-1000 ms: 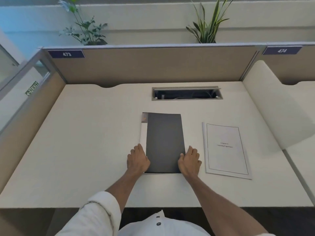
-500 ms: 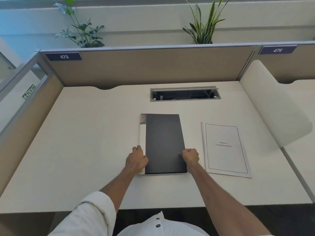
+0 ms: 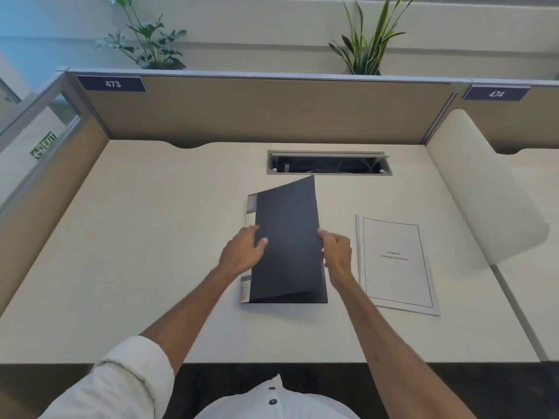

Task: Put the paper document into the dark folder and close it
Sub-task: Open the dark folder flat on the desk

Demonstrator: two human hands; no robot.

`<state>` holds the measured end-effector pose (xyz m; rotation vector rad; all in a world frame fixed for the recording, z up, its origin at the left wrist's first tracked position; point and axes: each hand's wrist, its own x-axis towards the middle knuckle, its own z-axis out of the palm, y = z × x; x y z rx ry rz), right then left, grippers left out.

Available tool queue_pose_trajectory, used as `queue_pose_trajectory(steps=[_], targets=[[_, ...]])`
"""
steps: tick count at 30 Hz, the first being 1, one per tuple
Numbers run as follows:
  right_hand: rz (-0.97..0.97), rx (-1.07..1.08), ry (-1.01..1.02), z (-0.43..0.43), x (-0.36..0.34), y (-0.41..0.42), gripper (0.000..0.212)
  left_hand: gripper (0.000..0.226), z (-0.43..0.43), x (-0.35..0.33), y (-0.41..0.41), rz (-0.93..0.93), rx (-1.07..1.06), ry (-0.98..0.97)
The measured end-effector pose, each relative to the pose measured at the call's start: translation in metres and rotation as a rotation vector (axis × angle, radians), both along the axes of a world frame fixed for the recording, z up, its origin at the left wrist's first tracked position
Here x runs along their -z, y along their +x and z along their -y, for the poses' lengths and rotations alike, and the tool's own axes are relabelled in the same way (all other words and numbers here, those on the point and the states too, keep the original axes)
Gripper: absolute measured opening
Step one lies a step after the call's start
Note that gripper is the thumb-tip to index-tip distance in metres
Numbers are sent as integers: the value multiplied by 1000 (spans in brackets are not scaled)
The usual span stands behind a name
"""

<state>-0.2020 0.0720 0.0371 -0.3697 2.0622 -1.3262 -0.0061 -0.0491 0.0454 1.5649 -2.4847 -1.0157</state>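
Left hand [image 3: 242,251]: lay loosely spread on the folder's spine side.
Right hand [image 3: 335,251]: pinched the raised cover's free edge.
Dark folder [image 3: 287,237]: partly opened, mid-desk [image 3: 151,267].
Paper document [image 3: 396,264]: flat, beside it, right.

"473" tag [image 3: 112,84]; "474" tag [image 3: 496,94]; "EXIT" sign [image 3: 44,144]
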Motion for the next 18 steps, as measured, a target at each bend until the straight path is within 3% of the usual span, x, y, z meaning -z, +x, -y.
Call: queue_pose_trajectory(steps=[2,7,11,15,18], targets=[[-3,-31,-87,11,-15,6,53,63,4,-14,-7,-115,-34,22],[-27,-295,-296,32,-44,30,59,93,7,-52,-11,-425,-80,270],[-8,-475,-371,51,-51,54,51,75,20,-64,7,-374,-102,100],[-209,-632,-176,67,-33,79,27,46,42,-69,42,-382,-221,-38],[-479,-739,105,71,-10,98,27,46,58,-69,73,-284,-266,-186]])
